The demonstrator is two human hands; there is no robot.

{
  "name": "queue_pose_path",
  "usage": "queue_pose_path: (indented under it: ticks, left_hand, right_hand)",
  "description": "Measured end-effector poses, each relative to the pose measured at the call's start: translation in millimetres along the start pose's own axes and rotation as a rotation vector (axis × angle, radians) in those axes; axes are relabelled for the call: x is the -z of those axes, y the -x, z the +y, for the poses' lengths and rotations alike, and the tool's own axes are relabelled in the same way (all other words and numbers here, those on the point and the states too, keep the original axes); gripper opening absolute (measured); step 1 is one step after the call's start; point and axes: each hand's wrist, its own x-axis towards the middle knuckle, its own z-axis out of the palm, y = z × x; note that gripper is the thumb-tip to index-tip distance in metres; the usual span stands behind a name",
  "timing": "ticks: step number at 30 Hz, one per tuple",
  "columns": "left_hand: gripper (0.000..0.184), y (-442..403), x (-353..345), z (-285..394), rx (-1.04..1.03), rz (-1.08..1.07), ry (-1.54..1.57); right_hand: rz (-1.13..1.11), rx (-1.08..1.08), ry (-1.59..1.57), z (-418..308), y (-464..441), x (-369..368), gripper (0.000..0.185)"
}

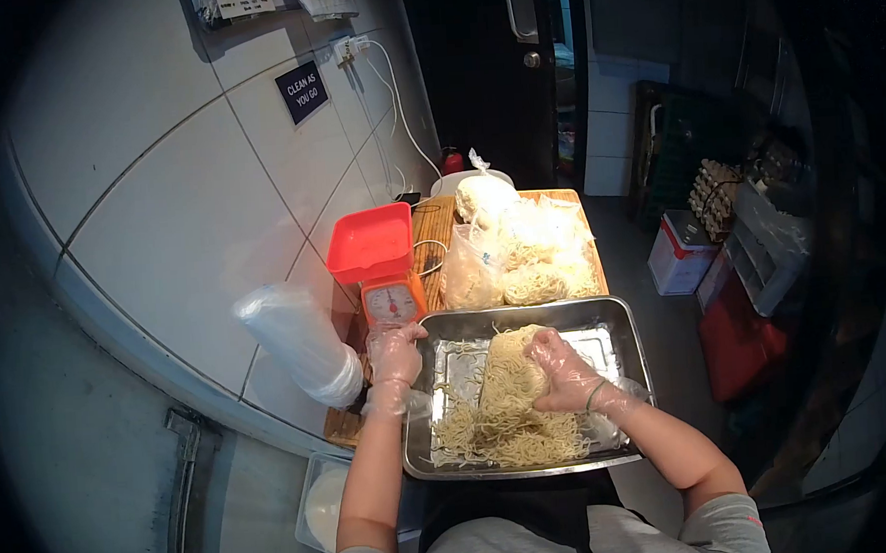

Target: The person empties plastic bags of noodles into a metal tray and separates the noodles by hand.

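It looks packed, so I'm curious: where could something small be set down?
The tray shows bare metal right of the noodles, beyond the right hand. On the table, a narrow strip of wood lies between scale and bags, though a cable crosses it. Bags crowd behind the tray.

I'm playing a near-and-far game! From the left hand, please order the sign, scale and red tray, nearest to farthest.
From the left hand:
1. Scale, just beyond it.
2. Red tray, on top of the scale.
3. Sign, high on the left wall.

grey sleeves (727, 524), black apron (520, 498), clear gloves (569, 378)
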Motion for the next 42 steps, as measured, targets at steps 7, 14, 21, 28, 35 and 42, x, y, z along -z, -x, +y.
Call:
queue_pose_path:
  ticks: [7, 14, 21, 28, 35, 42]
  left_hand:
    - [0.031, -35, -5, -24, 0.038, -0.371, -0.327]
    - [0.081, -42, -29, -50, 0.448, -0.175, -0.568]
    - [0.124, -71, -21, -2, 0.312, 0.265, -0.025]
    - [0.121, -68, -33, 4, 0.434, 0.301, -0.082]
    - [0.117, -47, -8, 17, 0.417, 0.207, -0.122]
    - [0.112, 54, 6, 101, -0.459, -0.392, 0.311]
  right_hand:
    - [0.028, -0.008, -0.245, 3, 14, 11, 0.061]
    - [0.134, -0.029, -0.414, -19, 24, 54, 0.037]
    - [0.117, -0.069, -0.014, -25, 31, 29, 0.057]
    - [0.106, -0.166, 0.191, -32, 35, 12, 0.080]
    - [0.168, -0.154, 0.112, -33, 21, 6, 0.069]
    - [0.313, -0.235, -0.324, -16, 12, 11, 0.040]
